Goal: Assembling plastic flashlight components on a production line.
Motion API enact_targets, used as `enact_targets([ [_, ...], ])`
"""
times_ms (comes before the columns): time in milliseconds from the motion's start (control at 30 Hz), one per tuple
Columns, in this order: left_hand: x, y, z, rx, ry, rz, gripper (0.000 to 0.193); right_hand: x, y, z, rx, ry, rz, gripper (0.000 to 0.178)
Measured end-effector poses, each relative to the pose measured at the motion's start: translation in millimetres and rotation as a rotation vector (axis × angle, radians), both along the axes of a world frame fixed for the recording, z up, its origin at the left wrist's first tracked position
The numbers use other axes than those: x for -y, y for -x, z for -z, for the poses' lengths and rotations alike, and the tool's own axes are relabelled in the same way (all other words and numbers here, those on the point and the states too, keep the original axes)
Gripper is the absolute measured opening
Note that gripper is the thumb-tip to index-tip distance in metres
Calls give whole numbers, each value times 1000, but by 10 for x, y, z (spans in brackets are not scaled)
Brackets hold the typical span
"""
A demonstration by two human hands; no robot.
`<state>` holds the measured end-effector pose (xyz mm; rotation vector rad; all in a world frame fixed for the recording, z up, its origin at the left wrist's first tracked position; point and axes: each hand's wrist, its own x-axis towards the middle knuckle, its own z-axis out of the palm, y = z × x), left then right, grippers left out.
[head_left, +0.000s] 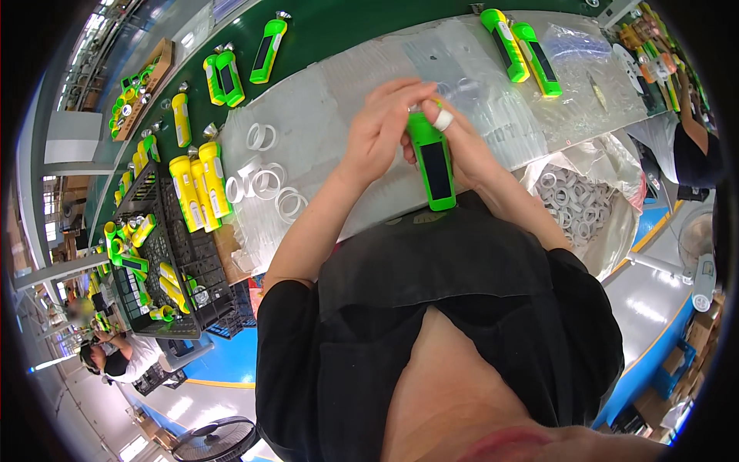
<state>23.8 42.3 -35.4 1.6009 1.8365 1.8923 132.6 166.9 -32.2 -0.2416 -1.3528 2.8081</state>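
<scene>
Between my hands, above the near edge of the table, is a green flashlight with a dark panel along its body. Its wide plain end points toward me, and its far end is mostly covered by my fingers. My left hand is closed round the far end from the left. From the right, my right hand grips the same end, a white band showing at one of its fingers. Several loose white rings lie on the table left of my left forearm.
Yellow flashlights stand at the left beside a black crate holding more. Green flashlights lie along the far side, with another pair at far right. A bag of white rings hangs by my right forearm. Other people work nearby.
</scene>
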Motion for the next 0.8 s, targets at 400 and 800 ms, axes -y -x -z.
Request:
enact_targets([
  [400, -509, 353, 633, -238, 488, -260, 56, -471, -396, 87, 27, -195, 318, 52],
  [800, 253, -71, -85, -213, 190, -124, 40, -36, -3, -175, -70, -226, -52, 37],
])
